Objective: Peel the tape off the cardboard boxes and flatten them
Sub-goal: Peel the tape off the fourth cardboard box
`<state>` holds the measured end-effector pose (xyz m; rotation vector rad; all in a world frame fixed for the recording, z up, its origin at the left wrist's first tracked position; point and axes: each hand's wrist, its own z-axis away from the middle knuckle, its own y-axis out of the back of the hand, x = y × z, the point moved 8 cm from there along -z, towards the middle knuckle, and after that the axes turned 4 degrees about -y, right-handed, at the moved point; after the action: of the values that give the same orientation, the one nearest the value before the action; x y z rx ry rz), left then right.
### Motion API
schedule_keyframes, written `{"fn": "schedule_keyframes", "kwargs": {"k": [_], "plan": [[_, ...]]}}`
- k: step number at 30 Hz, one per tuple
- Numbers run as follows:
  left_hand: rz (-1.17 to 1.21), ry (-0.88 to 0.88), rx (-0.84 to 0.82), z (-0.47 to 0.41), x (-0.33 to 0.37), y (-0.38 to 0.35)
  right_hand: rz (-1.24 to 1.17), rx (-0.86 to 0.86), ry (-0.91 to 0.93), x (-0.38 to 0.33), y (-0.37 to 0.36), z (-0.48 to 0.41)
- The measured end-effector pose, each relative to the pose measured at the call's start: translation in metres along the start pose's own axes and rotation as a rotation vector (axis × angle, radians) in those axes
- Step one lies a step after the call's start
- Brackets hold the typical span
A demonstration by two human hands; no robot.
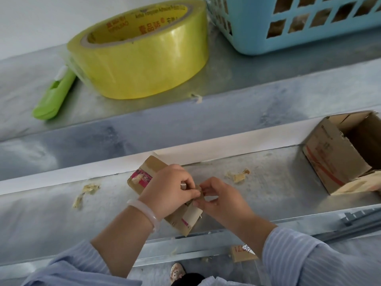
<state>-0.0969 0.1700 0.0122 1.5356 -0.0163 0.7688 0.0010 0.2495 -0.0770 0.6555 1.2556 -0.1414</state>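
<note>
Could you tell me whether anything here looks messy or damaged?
Yes. Crumpled tape scraps lie on the lower shelf either side of the small box, and the open box at right has a torn top edge.

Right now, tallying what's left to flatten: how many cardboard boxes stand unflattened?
2. A small box, held by the left hand and right hand, on the lower shelf; an open box at that shelf's right end. More may lie beyond the frame.

Gripping a small brown cardboard box on the grey metal counter with the left hand, pinching its near top edge with the right hand. On the far shelf, a yellow tape roll; at right, an open brown cardboard carton.
</note>
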Motion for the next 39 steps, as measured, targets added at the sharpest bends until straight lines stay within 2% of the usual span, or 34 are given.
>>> {"fn": "schedule_keyframes", "kwargs": {"k": [4, 8, 13, 21, 26, 34, 36, 39], "plan": [[-0.149, -0.065, 0.02, -0.001, 0.009, -0.004, -0.004, -0.018, 0.002, 0.0, -0.001, -0.001], [-0.17, -0.09, 0.054, -0.007, 0.014, -0.004, 0.011, -0.054, 0.034, -0.004, -0.007, 0.001], [-0.013, -0.017, 0.09, -0.011, 0.004, -0.005, -0.068, -0.006, 0.01, -0.002, -0.008, 0.005], [0.07, 0.064, 0.193, -0.002, -0.008, -0.012, -0.057, -0.007, 0.003, -0.002, -0.011, 0.007], [0.063, 0.011, 0.094, -0.003, -0.005, -0.004, -0.02, -0.034, -0.006, -0.002, -0.012, 0.005], [-0.364, -0.141, -0.13, -0.006, 0.033, -0.001, -0.001, -0.051, -0.061, -0.001, -0.016, 0.007], [-0.493, -0.144, -0.168, -0.01, 0.039, -0.005, -0.025, -0.048, -0.064, -0.001, -0.016, 0.011], [-0.512, -0.098, -0.214, -0.016, 0.039, -0.007, 0.01, -0.104, -0.084, -0.003, -0.025, 0.018]]}}
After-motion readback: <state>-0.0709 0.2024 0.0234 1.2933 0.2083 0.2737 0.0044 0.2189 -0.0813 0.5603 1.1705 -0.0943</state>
